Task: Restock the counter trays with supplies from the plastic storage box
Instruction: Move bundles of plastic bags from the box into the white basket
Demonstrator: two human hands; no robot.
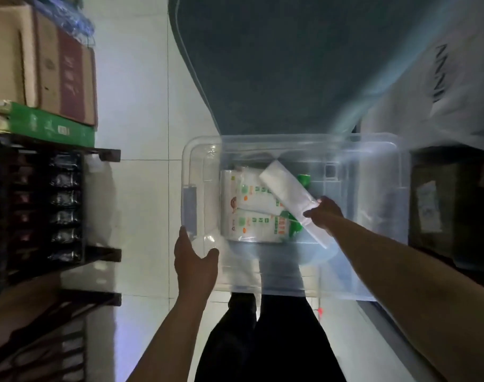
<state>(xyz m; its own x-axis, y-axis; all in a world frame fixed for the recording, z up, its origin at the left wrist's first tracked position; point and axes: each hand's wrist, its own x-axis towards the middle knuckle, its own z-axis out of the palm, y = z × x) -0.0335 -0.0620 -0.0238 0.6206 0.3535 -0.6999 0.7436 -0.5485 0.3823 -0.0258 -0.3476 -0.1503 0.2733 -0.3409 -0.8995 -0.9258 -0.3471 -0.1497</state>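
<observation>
Nearest you, at lower centre of the frame, your left hand [195,260] lay with fingers relaxed and spread against the near left corner of the plastic storage box [373,288], holding nothing, only steadying the wall. Further in, right of centre, your right hand [325,212] reached into the box and pinched a long white packet [286,190] by its near end. The packet's long axis ran diagonally, from your fingers up and left toward the box's middle, its far end resting over the printed white-and-green packs [251,208] lying flat on the box floor. So your right hand was the one on the supply; lifting it out would likely mean drawing back along that diagonal. No counter trays showed.
</observation>
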